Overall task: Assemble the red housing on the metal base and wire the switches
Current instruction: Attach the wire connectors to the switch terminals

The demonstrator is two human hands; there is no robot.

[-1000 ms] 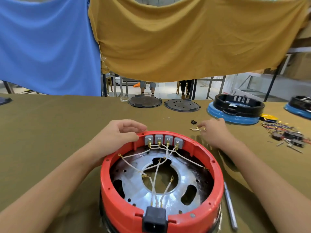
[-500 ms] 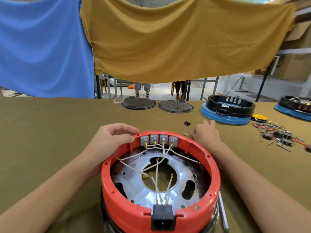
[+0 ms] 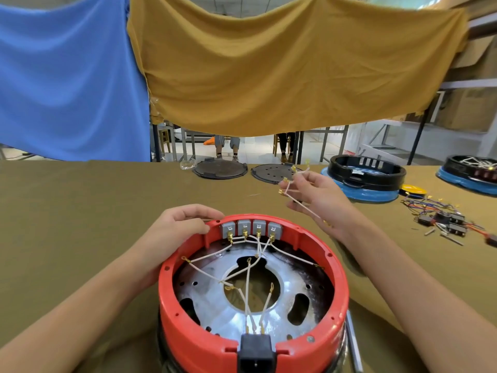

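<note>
— Red plastic is what is gripped by the left hand (image 3: pixel 172 232): the housing (image 3: pixel 188 337) is held at its far-left rim, fingers curled over the edge, thumb inside.

— And the base?

— The metal base (image 3: pixel 231 316) is seen inside the housing, below and right of that hand. Four grey switches (image 3: pixel 251 228) are set in the rim just right of its fingertips, with white wires (image 3: pixel 248 289) run from them across the base to a black socket (image 3: pixel 255 355) at the near edge.

— What is held by the right hand (image 3: pixel 320 203)?

— A small bundle of loose white leads (image 3: pixel 291 188) with brass terminals is pinched between its fingers, raised above the table (image 3: pixel 80 211), beyond and right of the housing.

— Can any writing be read?

— None; no label or brand can be made out.

— What else is seen?

— Right of the raised hand, a black ring on a blue part (image 3: pixel 365 179), a yellow disc (image 3: pixel 412 189), and a scatter of coloured wires and small parts (image 3: pixel 443 216). Beyond it, two dark round plates (image 3: pixel 220 169). A metal rod (image 3: pixel 352 343) lies under the right forearm, beside the housing.
</note>
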